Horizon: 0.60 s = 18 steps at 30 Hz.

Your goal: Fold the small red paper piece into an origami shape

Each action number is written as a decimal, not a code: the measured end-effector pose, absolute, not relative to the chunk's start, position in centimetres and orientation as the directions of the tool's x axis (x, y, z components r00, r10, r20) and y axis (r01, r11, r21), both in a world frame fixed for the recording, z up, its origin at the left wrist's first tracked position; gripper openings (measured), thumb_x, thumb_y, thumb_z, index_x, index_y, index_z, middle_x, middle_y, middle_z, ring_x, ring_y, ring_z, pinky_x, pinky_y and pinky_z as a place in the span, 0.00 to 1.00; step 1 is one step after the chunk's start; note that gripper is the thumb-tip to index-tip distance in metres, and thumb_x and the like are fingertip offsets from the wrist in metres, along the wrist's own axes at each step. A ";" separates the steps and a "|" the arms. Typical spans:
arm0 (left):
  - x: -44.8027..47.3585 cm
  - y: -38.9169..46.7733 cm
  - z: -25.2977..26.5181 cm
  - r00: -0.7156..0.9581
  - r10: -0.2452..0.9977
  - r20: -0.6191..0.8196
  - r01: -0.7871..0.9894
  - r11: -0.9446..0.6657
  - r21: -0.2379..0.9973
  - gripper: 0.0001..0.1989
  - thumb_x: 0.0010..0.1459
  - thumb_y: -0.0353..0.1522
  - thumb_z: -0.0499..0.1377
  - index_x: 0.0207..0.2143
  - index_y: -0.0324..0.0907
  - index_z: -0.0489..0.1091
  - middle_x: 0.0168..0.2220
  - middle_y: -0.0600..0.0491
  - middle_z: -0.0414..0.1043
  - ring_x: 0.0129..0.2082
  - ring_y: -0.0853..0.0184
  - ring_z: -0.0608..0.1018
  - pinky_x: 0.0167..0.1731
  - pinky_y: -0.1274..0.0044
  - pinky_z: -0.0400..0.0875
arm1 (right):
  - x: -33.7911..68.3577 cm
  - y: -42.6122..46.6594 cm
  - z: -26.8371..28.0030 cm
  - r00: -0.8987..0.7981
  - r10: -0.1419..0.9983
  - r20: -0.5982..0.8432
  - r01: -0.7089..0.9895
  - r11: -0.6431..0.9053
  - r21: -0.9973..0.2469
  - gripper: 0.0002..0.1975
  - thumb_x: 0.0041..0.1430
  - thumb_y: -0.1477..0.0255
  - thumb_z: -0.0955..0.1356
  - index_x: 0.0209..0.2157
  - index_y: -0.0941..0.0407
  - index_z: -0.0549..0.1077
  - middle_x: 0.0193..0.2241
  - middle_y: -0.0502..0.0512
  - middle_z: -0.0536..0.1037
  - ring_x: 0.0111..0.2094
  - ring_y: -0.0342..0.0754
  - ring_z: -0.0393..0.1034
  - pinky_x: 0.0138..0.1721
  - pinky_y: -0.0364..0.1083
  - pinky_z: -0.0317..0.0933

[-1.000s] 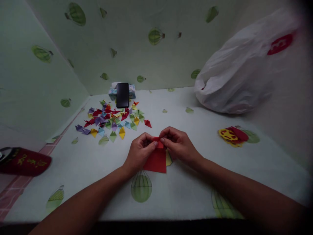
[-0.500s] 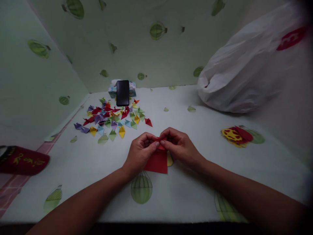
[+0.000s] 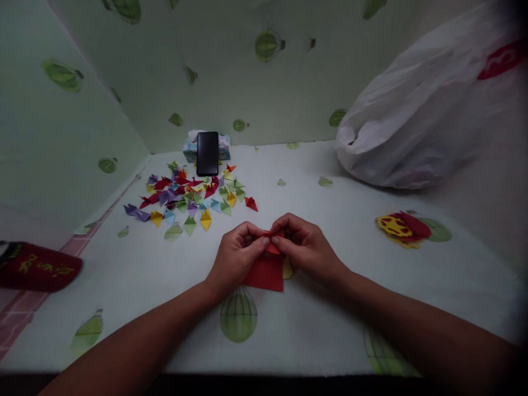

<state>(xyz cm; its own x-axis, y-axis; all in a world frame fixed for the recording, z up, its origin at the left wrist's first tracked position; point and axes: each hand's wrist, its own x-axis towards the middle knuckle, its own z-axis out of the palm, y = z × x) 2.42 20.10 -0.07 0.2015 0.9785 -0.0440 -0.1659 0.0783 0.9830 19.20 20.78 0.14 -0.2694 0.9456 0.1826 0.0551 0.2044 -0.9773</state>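
Red marks the can [image 3: 43,268] at our far left, then we see folded papers [image 3: 192,209] scattered near a phone [image 3: 207,154] in front of a tissue box [image 3: 224,147]. Our left hand [image 3: 236,251] pinches a small red fold [image 3: 273,249] above a red sheet [image 3: 266,275], and our right hand [image 3: 308,242] grips the fold's other side, thumbs nearly meeting. Farther right, yellow and red cutouts [image 3: 394,226] lie on the cloth [image 3: 317,330], a white bag [image 3: 408,129] behind them.

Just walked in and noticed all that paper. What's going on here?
A person's left hand and right hand pinch a small folded red paper between them, above a red sheet on the table. Beyond them, origami pieces in many colours lie scattered in front of a phone leaning on a tissue box.
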 end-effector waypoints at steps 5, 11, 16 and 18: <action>2.5 20.2 -0.2 0.225 0.968 -0.109 -0.207 0.157 0.966 0.10 0.51 0.35 0.69 0.32 0.39 0.74 0.27 0.55 0.77 0.26 0.73 0.77 0.30 0.81 0.71 | 19.3 20.8 -0.1 -0.258 0.937 0.234 0.037 0.252 -0.967 0.01 0.56 0.75 0.68 0.33 0.56 0.70 0.25 0.46 0.69 0.26 0.40 0.61 0.27 0.43 0.56; 2.3 20.3 -0.6 0.243 0.952 -0.185 -0.277 0.251 0.928 0.09 0.51 0.33 0.69 0.33 0.39 0.76 0.27 0.55 0.78 0.26 0.73 0.79 0.30 0.82 0.72 | 19.5 20.7 0.1 -0.271 0.925 0.267 0.033 0.286 -0.958 0.03 0.56 0.78 0.67 0.32 0.56 0.72 0.25 0.46 0.71 0.26 0.40 0.62 0.28 0.43 0.57; 2.4 20.1 -0.4 0.275 0.934 -0.228 -0.363 0.321 0.875 0.07 0.51 0.31 0.68 0.33 0.39 0.76 0.26 0.55 0.78 0.25 0.72 0.80 0.31 0.81 0.74 | 19.7 20.7 0.2 -0.281 0.921 0.271 0.028 0.290 -0.957 0.05 0.56 0.79 0.66 0.31 0.56 0.73 0.25 0.46 0.73 0.27 0.40 0.64 0.29 0.43 0.58; 2.5 20.1 -0.1 0.283 0.931 -0.229 -0.397 0.331 0.856 0.07 0.50 0.31 0.68 0.32 0.38 0.76 0.26 0.55 0.77 0.24 0.72 0.79 0.31 0.80 0.75 | 19.8 20.7 0.2 -0.283 0.917 0.281 0.032 0.302 -0.953 0.05 0.56 0.79 0.66 0.31 0.56 0.74 0.26 0.47 0.73 0.27 0.40 0.64 0.29 0.43 0.58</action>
